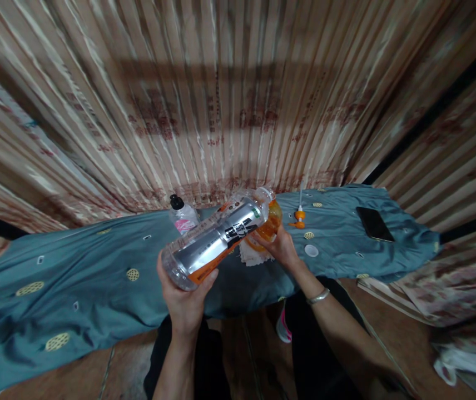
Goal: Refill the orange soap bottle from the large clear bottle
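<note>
A large clear plastic bottle (213, 247) with a silver and orange label lies tilted in my left hand (186, 297), its mouth pointing up to the right. The fingers of that hand wrap round its base. My right hand (282, 247) is closed round an orange bottle (272, 222) behind the clear bottle's neck. The clear bottle's mouth is beside the orange bottle's top; whether they touch, I cannot tell. Under the orange bottle is a pale cloth (254, 255). An orange pump top (300, 218) with its tube lies to the right, near a white cap (311, 250).
A white bottle with a black cap (183, 214) stands behind the clear bottle, on the left. A black phone (374, 224) rests on the right of the teal cloth-covered surface (96, 278). Striped curtains (238, 111) hang close behind. A white bag (467, 361) is at lower right.
</note>
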{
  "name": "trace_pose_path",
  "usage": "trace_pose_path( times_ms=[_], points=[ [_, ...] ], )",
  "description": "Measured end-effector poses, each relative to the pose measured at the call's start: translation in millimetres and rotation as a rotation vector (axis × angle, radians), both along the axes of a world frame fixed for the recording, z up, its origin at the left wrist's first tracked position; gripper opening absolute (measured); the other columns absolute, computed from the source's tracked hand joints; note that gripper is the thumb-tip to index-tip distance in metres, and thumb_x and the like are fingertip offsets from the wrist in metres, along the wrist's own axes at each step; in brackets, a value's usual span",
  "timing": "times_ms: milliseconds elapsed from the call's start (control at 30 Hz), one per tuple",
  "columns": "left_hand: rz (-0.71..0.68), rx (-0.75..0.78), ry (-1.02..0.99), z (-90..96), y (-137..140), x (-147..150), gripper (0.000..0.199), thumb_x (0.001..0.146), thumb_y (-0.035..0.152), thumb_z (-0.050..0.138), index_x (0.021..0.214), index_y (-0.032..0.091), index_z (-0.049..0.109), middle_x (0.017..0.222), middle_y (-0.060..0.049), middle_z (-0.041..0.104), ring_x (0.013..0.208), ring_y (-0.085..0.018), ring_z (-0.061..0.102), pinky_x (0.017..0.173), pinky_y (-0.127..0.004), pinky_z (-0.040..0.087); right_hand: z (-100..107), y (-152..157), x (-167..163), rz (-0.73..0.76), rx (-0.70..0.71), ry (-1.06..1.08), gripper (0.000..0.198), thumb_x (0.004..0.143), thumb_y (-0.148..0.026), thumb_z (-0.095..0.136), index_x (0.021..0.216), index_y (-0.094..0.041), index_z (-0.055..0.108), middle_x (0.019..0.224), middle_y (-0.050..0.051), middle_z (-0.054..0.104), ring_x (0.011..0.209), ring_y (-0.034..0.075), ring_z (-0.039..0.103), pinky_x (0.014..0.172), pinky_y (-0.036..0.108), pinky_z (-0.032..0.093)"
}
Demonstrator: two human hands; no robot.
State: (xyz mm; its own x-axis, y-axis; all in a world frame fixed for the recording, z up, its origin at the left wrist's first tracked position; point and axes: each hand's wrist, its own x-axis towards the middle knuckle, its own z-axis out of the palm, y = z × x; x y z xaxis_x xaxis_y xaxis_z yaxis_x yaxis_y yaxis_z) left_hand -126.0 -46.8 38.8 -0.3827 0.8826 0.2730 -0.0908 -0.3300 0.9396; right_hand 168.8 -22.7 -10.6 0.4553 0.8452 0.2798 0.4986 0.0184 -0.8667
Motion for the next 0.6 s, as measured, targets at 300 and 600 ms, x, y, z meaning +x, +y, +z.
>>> trace_pose_path(
  times_ms=[300, 600],
  points=[
    [-0.012, -0.018, -0.009, -5.5, 2.1, -1.5, 0.127, 0.05, 0.057, 0.126, 0.158, 0.025, 0.068, 0.155, -0.016, 0.08, 0.14, -0.038, 0.083, 0.134, -0.061, 0.065, -4.8, 1.4, 2.6, -0.016, -0.024, -0.017, 0.09, 0.082, -0.072, 0.105, 0.15, -0.022, 0.076, 0.135, 0.022, 0.096, 0.126, 0.048, 0.096, 0.106, 0.058, 0.081],
    [-0.011, 0.018, -0.003, -3.1, 0.3, -0.4, 0.123, 0.054, 0.056, 0.125, 0.158, 0.024, 0.069, 0.149, -0.013, 0.083, 0.132, -0.031, 0.084, 0.127, -0.048, 0.069, -5.5, 1.3, 4.2, -0.009, -0.036, -0.049, 0.085, 0.085, -0.064, 0.107, 0.153, -0.024, 0.076, 0.135, 0.019, 0.096, 0.127, 0.047, 0.095, 0.106, 0.057, 0.081]
  ],
)
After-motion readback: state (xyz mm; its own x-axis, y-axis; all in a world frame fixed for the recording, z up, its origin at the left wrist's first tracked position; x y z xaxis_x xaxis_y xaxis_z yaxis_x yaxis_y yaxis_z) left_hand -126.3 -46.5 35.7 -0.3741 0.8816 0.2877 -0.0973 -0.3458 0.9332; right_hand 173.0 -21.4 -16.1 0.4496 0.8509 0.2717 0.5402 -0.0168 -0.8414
